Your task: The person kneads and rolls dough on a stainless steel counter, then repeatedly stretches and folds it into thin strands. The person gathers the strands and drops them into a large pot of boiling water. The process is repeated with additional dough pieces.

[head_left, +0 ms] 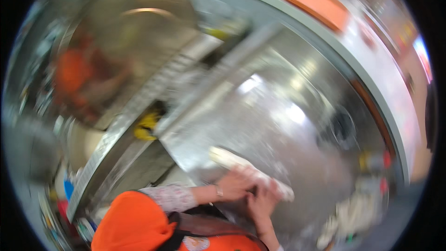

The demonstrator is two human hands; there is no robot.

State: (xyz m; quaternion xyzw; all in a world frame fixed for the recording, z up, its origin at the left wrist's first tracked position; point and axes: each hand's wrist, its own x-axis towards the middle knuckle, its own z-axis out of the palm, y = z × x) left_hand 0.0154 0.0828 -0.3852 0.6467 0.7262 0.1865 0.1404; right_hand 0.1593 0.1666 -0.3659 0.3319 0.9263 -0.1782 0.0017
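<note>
A long roll of pale dough (231, 158) lies slantwise on a shiny steel worktop (216, 118). Over its middle is my left hand (237, 184), fingers bent onto the dough. My right hand (263, 198) touches the roll nearer its right end, close beside the left hand. Both ends of the dough stick out past my fingers. A band circles my left wrist, below a patterned sleeve (170, 197). Blur hides the exact finger placement.
A large round metal surface (153, 0) at upper left reflects orange. A perforated metal strip (153, 80) and a yellow object (148, 123) lie left of the worktop. Rightward are a bowl-like container (343, 125), red-topped containers (374, 160) and crumpled pale material (359, 212). An orange tray (317, 3) sits beyond the raised rim.
</note>
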